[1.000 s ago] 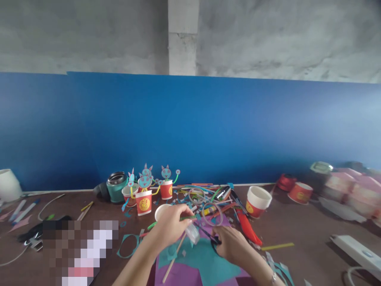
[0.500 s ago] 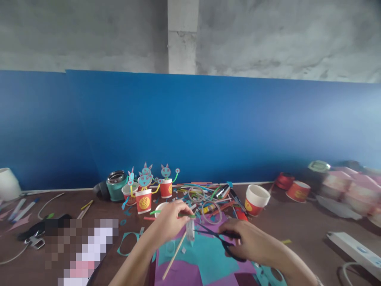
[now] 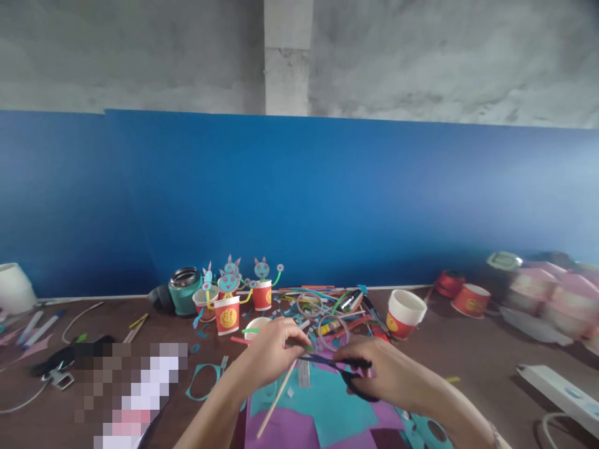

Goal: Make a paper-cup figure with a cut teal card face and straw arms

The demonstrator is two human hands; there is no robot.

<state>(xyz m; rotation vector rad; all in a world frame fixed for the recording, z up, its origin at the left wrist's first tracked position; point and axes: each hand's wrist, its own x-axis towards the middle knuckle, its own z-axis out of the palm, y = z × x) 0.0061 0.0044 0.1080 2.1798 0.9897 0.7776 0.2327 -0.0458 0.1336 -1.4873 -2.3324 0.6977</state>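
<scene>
My left hand (image 3: 276, 352) pinches a green strip (image 3: 251, 330) whose one end sticks out to the left and the other at the fingertips. My right hand (image 3: 374, 368) is wrapped round the handles of dark scissors (image 3: 322, 360); their blades reach the fingertips of my left hand. Below the hands lie teal paper (image 3: 327, 399) and purple paper (image 3: 285, 427), with a thin wooden stick (image 3: 276, 402) slanting under my left hand. A pale roll or strip (image 3: 304, 373) is beneath the blades. Behind my left hand stands a white cup (image 3: 255, 327), partly hidden.
Red cups with cat-faced paper figures (image 3: 228, 315) stand at the back left beside a teal flask (image 3: 185, 293). Straws, pens and tape rings (image 3: 333, 330) pile up behind my hands. Stacked cups (image 3: 405, 312) stand to the right, and a white power strip (image 3: 561, 390) lies farther right.
The scissors and my right hand have moved left, so the blades now meet the fingertips of my left hand. The scissors look less widely spread. My left hand has shifted slightly right.
</scene>
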